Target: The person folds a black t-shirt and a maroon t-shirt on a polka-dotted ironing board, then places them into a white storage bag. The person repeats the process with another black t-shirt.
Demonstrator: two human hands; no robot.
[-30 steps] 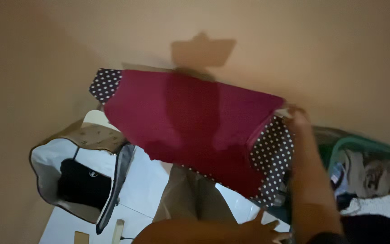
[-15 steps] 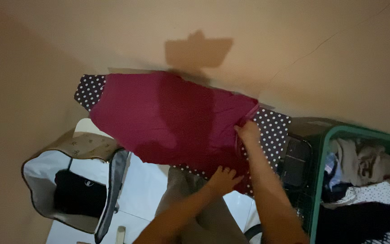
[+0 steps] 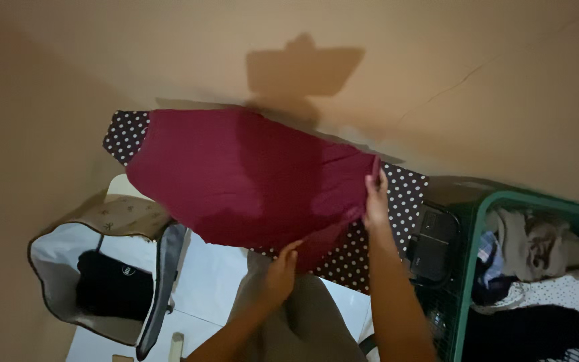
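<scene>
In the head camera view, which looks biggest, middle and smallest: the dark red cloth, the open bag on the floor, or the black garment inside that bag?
1. Dark red cloth
2. Open bag
3. Black garment

The cloth is nearer the camera, so its lead is partly apparent.

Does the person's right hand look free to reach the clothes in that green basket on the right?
Probably not at once. The right hand is pinching the edge of the dark red cloth on the polka-dot board. The green basket sits open just beside that arm, with nothing between them, so letting go would leave the way free.

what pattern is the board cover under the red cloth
Dark with white polka dots, on the board cover under the red cloth; head view.
</scene>
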